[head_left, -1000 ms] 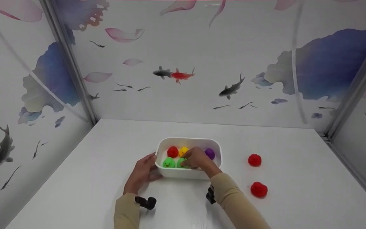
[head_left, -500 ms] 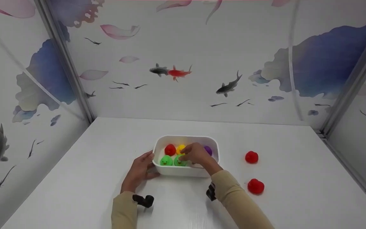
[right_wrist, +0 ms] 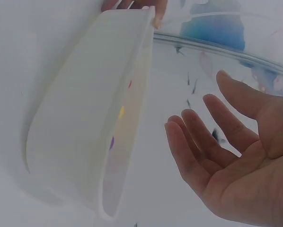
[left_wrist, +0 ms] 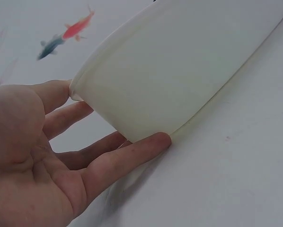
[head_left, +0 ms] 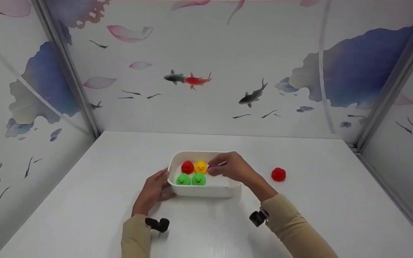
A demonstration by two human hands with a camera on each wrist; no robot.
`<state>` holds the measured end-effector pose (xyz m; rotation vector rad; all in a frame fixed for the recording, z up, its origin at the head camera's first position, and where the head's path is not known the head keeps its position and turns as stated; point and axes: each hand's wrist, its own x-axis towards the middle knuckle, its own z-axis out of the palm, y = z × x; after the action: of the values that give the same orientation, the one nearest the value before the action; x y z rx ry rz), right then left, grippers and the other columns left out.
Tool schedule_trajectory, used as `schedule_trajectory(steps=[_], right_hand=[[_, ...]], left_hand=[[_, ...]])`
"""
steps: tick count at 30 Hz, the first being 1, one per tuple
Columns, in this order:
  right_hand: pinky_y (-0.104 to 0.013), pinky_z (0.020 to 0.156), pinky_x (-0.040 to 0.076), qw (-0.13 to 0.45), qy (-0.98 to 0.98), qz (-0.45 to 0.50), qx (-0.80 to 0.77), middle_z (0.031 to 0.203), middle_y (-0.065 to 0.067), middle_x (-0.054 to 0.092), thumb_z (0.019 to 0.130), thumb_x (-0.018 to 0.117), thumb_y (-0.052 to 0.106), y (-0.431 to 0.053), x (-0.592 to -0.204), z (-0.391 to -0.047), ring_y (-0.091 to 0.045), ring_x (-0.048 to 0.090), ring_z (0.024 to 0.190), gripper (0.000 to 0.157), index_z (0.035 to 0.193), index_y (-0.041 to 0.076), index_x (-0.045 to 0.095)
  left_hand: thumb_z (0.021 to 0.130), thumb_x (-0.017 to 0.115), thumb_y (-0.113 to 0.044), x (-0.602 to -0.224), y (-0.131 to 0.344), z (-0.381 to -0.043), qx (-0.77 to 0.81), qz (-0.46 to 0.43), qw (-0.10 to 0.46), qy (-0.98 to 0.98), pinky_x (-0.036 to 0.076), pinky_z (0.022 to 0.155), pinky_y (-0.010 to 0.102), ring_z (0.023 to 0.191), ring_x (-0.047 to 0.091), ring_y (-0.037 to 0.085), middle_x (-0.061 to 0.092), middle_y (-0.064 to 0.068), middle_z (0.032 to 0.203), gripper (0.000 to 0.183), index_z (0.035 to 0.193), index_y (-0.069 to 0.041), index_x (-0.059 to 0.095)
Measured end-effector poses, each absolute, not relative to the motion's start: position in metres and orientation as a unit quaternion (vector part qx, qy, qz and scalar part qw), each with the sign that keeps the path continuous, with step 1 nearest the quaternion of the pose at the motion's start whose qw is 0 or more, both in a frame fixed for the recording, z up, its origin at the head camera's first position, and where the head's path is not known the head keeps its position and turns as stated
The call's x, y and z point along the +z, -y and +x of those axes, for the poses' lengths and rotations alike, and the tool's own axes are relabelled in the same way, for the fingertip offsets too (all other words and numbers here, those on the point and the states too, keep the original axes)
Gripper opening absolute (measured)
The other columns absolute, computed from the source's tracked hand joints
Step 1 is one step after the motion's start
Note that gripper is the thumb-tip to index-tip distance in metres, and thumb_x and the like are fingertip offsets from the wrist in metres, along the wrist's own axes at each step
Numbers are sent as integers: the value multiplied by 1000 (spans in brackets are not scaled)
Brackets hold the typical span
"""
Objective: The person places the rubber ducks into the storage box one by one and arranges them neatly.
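L grip (head_left: pixel 152 190) holds wht box (head_left: pixel 204 191) end, R grip (head_left: pixel 236 167) loose nr purple toy (right_wrist: pixel 112 142).

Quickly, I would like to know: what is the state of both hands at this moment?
Left hand: holding the white container by its left end.
Right hand: open, holding nothing, above the container.
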<state>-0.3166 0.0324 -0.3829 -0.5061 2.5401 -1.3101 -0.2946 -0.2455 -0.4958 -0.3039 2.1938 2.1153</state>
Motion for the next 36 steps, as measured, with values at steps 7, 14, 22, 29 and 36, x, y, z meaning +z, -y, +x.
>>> schedule_trajectory(steps=[7, 14, 22, 29, 36], right_hand=[[-36, 95, 59, 101, -855, -180, -476, 117, -4, 72, 90, 75, 22, -65, -368, -298, -19, 68, 106, 25, 115, 18, 75], [-46, 101, 56, 70, -856, -173, -482, 127, -7, 68, 91, 74, 28, -104, -358, -284, -29, 65, 120, 31, 120, 16, 72], [-50, 102, 55, 47, -864, -158, -476, 127, -9, 68, 92, 73, 32, -146, -360, -281, -27, 65, 118, 35, 124, 18, 70], [-38, 96, 59, 72, -846, -230, -475, 132, -15, 65, 92, 72, 33, -173, -380, -289, -33, 64, 119, 41, 128, 15, 67], [-30, 97, 58, 111, -808, -260, -517, 139, -21, 58, 95, 69, 29, -203, -410, -303, -39, 59, 126, 41, 133, 13, 63]], left_hand=[[106, 48, -39, -499, 248, -295, 684, -96, 38, -722, 59, 94, 43, 135, 54, 35, 48, 12, 155, 51, 153, -21, 43], [106, 48, -37, -497, 246, -293, 684, -91, 29, -723, 59, 94, 44, 138, 51, 38, 46, 16, 155, 52, 154, -17, 41], [106, 47, -38, -494, 245, -291, 672, -85, 27, -735, 59, 95, 41, 136, 52, 35, 48, 12, 154, 49, 152, -22, 44], [105, 48, -40, -492, 246, -292, 672, -88, 21, -735, 59, 95, 41, 136, 52, 36, 48, 12, 155, 50, 152, -23, 44], [106, 48, -39, -493, 244, -289, 672, -88, 30, -735, 59, 95, 43, 139, 49, 38, 45, 14, 156, 51, 154, -21, 42]])
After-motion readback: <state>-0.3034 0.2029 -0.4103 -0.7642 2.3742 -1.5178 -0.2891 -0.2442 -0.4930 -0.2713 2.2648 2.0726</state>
